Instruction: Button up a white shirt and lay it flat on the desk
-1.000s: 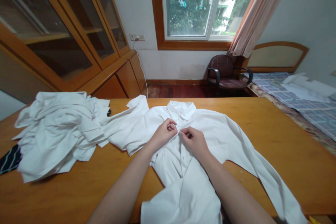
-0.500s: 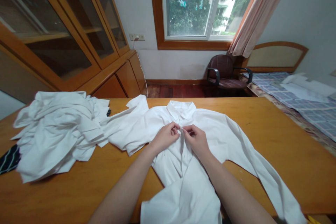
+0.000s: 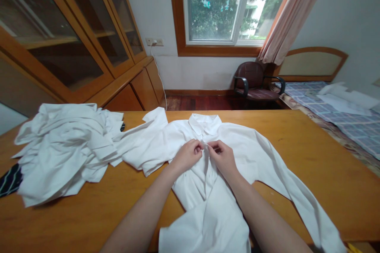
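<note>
A white long-sleeved shirt [image 3: 255, 154] lies front up on the wooden table [image 3: 320, 158], collar toward the window, its hem hanging over the near edge. My left hand [image 3: 187, 155] and my right hand [image 3: 222, 156] meet at the shirt's front opening just below the collar. Both pinch the cloth edges there, fingers curled and closed. What sits between the fingertips is too small to make out.
A heap of white garments [image 3: 65, 146] covers the table's left part, with a dark striped cloth [image 3: 10, 180] at its left edge. Glass-door cabinets [image 3: 65, 35] stand at the left. A dark armchair [image 3: 252, 83] and a bed [image 3: 341, 110] lie beyond the table.
Both hands have moved slightly up the shirt's front toward the collar and drawn closer together. The shirt and the heap have stayed in place.
</note>
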{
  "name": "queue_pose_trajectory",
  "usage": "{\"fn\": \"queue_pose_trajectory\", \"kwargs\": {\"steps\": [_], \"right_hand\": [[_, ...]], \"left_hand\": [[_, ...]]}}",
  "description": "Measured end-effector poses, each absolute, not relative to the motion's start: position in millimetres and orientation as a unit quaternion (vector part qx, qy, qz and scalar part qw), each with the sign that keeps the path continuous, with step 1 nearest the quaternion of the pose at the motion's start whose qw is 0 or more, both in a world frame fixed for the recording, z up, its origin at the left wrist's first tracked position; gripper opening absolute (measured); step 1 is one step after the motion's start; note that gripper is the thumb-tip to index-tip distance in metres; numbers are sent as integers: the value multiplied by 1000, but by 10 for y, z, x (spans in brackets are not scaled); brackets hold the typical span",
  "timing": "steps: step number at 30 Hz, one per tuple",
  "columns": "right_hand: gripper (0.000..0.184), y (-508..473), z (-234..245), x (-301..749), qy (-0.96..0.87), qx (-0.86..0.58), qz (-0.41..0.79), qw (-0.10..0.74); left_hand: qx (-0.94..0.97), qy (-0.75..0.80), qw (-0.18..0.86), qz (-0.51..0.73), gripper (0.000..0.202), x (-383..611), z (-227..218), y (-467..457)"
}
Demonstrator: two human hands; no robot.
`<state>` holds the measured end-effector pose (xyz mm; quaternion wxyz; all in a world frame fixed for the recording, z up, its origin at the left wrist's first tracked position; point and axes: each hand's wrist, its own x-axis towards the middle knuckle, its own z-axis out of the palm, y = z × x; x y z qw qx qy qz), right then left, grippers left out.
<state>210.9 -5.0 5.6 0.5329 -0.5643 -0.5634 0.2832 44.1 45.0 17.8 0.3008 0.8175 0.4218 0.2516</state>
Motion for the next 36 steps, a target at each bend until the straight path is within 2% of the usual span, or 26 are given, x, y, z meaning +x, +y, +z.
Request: {"fn": "queue_pose_trajectory", "kwargs": {"steps": [16,24,31,36], "right_hand": [[17,-49,80,2108,-559,-564,288,535],[16,-51,56,2112,-562,-563,286,534],[14,-58,84,2106,-559,-566,286,535],[15,-50,54,2116,-562,-562,288,534]], "left_hand": [[900,389,134,144,11,470,177,346],[866,432,148,204,19,484,192,344],[839,428,184,282,16,483,182,371],[836,412,217,290,17,474,173,386]]}}
